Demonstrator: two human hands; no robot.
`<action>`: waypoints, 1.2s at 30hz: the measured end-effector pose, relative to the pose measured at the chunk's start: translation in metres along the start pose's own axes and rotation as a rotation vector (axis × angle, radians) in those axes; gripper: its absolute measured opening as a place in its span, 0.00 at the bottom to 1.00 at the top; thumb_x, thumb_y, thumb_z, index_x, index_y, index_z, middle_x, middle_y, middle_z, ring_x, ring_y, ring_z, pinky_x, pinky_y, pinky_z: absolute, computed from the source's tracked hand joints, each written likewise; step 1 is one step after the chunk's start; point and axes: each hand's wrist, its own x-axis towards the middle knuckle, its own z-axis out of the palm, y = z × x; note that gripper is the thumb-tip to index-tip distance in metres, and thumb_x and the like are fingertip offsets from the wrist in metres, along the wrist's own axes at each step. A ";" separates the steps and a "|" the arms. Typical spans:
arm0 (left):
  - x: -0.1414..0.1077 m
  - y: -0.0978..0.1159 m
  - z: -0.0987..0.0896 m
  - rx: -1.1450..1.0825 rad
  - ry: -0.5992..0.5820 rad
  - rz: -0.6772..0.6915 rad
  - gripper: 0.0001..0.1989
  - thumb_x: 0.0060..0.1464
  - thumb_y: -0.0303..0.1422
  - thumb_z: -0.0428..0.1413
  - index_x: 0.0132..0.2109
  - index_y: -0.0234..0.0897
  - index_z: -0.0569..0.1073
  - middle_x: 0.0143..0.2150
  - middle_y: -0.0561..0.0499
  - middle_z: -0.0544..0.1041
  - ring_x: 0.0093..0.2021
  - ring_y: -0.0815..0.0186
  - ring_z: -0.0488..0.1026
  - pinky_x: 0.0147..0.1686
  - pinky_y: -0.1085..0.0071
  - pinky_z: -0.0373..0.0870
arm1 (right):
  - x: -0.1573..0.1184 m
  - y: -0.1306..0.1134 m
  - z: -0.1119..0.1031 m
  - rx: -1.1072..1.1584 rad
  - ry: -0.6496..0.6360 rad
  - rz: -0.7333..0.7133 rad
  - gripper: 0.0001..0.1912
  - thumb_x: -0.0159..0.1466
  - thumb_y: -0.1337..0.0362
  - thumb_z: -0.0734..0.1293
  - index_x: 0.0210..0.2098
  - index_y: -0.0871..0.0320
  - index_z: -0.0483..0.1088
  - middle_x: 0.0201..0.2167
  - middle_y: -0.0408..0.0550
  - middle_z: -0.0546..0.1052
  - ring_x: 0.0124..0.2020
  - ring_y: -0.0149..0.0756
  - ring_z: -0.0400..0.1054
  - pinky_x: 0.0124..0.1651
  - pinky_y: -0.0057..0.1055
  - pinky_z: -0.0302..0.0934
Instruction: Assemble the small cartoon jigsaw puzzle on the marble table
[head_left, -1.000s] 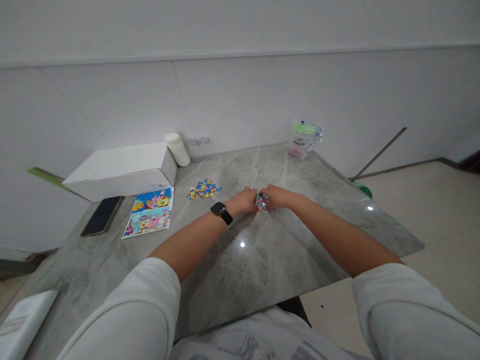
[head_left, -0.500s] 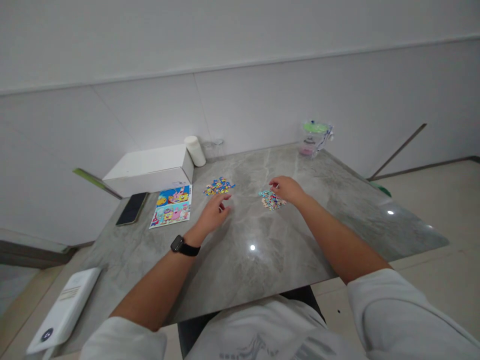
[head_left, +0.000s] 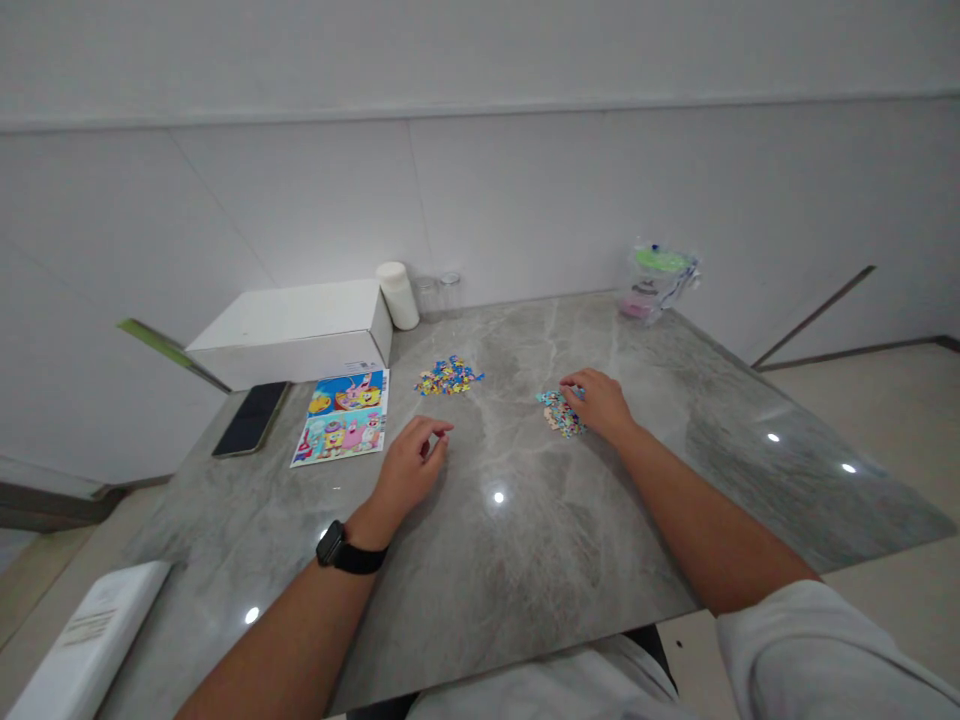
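- My right hand [head_left: 598,402] is curling over the right side of the pale turquoise heap [head_left: 557,414] of small puzzle pieces, right of the middle of the table [head_left: 510,580]; my fingers are hiding that side, and I cannot tell whether they are pinching a piece.
- My left hand [head_left: 411,462] is hanging well apart from the right one, thumb and fingers parted with nothing showing between them, nearest to the picture sheet [head_left: 341,418].
- The blue-and-yellow heap [head_left: 448,377] is lying toward the far edge, beyond my left hand; single pieces are blurring together.
- My left forearm, wearing a black watch [head_left: 330,543], is running out of view at the bottom.
- A white slab [head_left: 94,635] is lying at the near left, cut off by my view, its faint print unreadable.
- A white box [head_left: 292,325] is sitting shut by the far left corner, hiding its contents; a phone [head_left: 253,420] is lying before it, by the left edge.
- An opaque white bottle [head_left: 399,296] is standing beside the box; clear vessels [head_left: 450,292] next to it are barely showing against the wall.
- A clear bag [head_left: 658,285] is standing near the far right corner, holding something green on top and pink below, blurred by crinkled plastic.
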 end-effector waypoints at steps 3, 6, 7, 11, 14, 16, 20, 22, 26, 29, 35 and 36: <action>-0.004 0.005 0.001 -0.011 -0.044 0.019 0.11 0.68 0.33 0.53 0.51 0.46 0.78 0.45 0.49 0.77 0.34 0.64 0.72 0.37 0.65 0.74 | 0.000 -0.003 0.005 0.018 -0.016 -0.050 0.16 0.73 0.57 0.64 0.51 0.53 0.82 0.52 0.52 0.82 0.55 0.44 0.74 0.61 0.38 0.61; -0.007 0.009 0.003 -0.005 -0.093 0.056 0.11 0.69 0.32 0.53 0.52 0.44 0.79 0.48 0.47 0.77 0.36 0.65 0.73 0.39 0.66 0.74 | -0.001 -0.004 0.007 0.007 -0.007 -0.046 0.15 0.72 0.55 0.67 0.52 0.51 0.82 0.52 0.51 0.82 0.55 0.46 0.74 0.59 0.40 0.61; -0.008 0.010 0.003 -0.004 -0.100 0.066 0.12 0.69 0.32 0.53 0.53 0.42 0.79 0.48 0.47 0.77 0.37 0.65 0.73 0.40 0.66 0.74 | -0.002 -0.004 0.007 0.000 -0.006 -0.040 0.15 0.71 0.55 0.68 0.52 0.51 0.82 0.52 0.51 0.82 0.54 0.46 0.74 0.59 0.41 0.61; -0.008 0.008 0.006 -0.011 -0.111 0.073 0.11 0.69 0.32 0.53 0.53 0.41 0.79 0.47 0.48 0.76 0.37 0.66 0.73 0.39 0.68 0.72 | -0.003 -0.003 0.009 -0.005 -0.017 -0.037 0.16 0.70 0.52 0.69 0.51 0.50 0.83 0.51 0.52 0.81 0.52 0.46 0.73 0.56 0.41 0.61; -0.008 0.007 0.010 -0.024 -0.120 0.076 0.11 0.69 0.31 0.54 0.53 0.41 0.79 0.47 0.48 0.76 0.37 0.67 0.73 0.39 0.69 0.71 | -0.001 -0.003 0.011 0.016 -0.015 -0.036 0.14 0.69 0.53 0.70 0.48 0.50 0.84 0.50 0.52 0.81 0.51 0.46 0.73 0.54 0.40 0.61; -0.009 0.008 0.012 -0.034 -0.127 0.087 0.11 0.69 0.31 0.54 0.52 0.41 0.79 0.47 0.48 0.76 0.37 0.67 0.73 0.40 0.69 0.72 | 0.000 -0.002 0.013 0.036 -0.004 -0.038 0.12 0.68 0.54 0.71 0.46 0.50 0.84 0.49 0.52 0.81 0.51 0.46 0.73 0.54 0.41 0.61; -0.010 0.011 0.013 -0.038 -0.140 0.108 0.11 0.69 0.30 0.54 0.53 0.40 0.79 0.48 0.48 0.76 0.37 0.67 0.72 0.42 0.68 0.72 | 0.001 -0.001 0.014 0.093 0.079 -0.072 0.12 0.67 0.56 0.72 0.47 0.51 0.83 0.48 0.52 0.81 0.52 0.48 0.73 0.56 0.43 0.62; -0.010 0.013 0.012 -0.046 -0.129 0.108 0.12 0.69 0.31 0.54 0.55 0.40 0.78 0.49 0.47 0.76 0.36 0.68 0.71 0.41 0.68 0.72 | 0.000 -0.002 0.015 0.133 0.139 -0.107 0.12 0.68 0.56 0.71 0.47 0.52 0.83 0.48 0.52 0.81 0.52 0.49 0.73 0.57 0.44 0.62; -0.008 0.013 0.011 -0.091 -0.040 0.055 0.15 0.67 0.32 0.55 0.59 0.40 0.75 0.52 0.47 0.74 0.33 0.70 0.68 0.39 0.68 0.71 | -0.005 -0.012 0.013 0.246 0.215 -0.265 0.11 0.69 0.57 0.70 0.47 0.52 0.81 0.47 0.53 0.81 0.51 0.48 0.74 0.59 0.46 0.63; -0.006 0.010 0.012 -0.169 0.033 -0.030 0.14 0.65 0.33 0.57 0.56 0.40 0.75 0.52 0.47 0.74 0.34 0.69 0.69 0.38 0.69 0.71 | -0.013 -0.035 0.007 0.329 0.257 -0.389 0.11 0.71 0.57 0.69 0.47 0.52 0.81 0.45 0.53 0.81 0.49 0.48 0.74 0.57 0.46 0.65; -0.002 0.008 0.014 -0.372 0.059 -0.186 0.13 0.64 0.39 0.58 0.50 0.38 0.79 0.47 0.47 0.77 0.38 0.66 0.72 0.37 0.70 0.70 | -0.027 -0.106 0.006 0.518 0.253 -0.556 0.10 0.72 0.56 0.69 0.48 0.49 0.80 0.44 0.51 0.82 0.48 0.46 0.75 0.55 0.45 0.68; -0.002 0.010 0.014 -0.388 0.050 -0.194 0.13 0.64 0.40 0.58 0.48 0.38 0.79 0.45 0.48 0.78 0.38 0.66 0.72 0.37 0.70 0.70 | -0.029 -0.116 0.010 0.549 0.242 -0.558 0.09 0.72 0.56 0.69 0.49 0.49 0.80 0.43 0.51 0.82 0.48 0.46 0.75 0.54 0.45 0.69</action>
